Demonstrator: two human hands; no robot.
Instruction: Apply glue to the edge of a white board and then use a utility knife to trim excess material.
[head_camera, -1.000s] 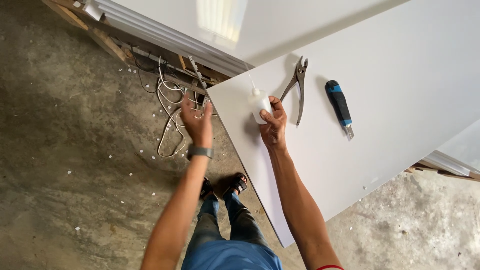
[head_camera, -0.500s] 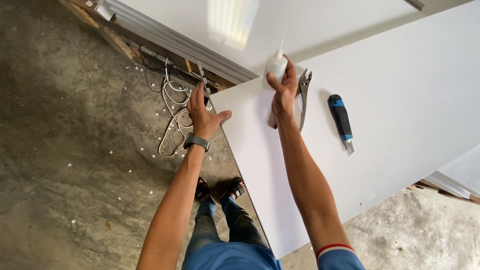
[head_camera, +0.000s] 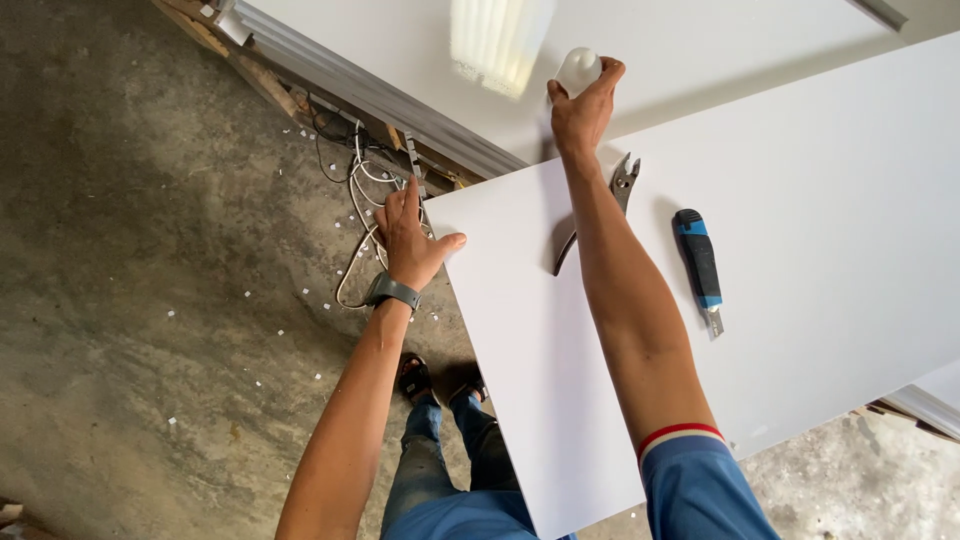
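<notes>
Head view: right hand is raised past the far edge of the flat white board, grip wrapped around a small white rounded bulb-like object, fingers closed on it. Left hand rests at the board's near-left corner, grip spread, thumb on the corner, holding nothing. Metal pliers with dark handles lie on the board near the far edge, partly behind the right forearm; a blue-and-black utility knife lies just beside them. White cables trail on the concrete floor past the left hand. Step looks like lifting the white object while steadying the board; next move needs a firm hold.
</notes>
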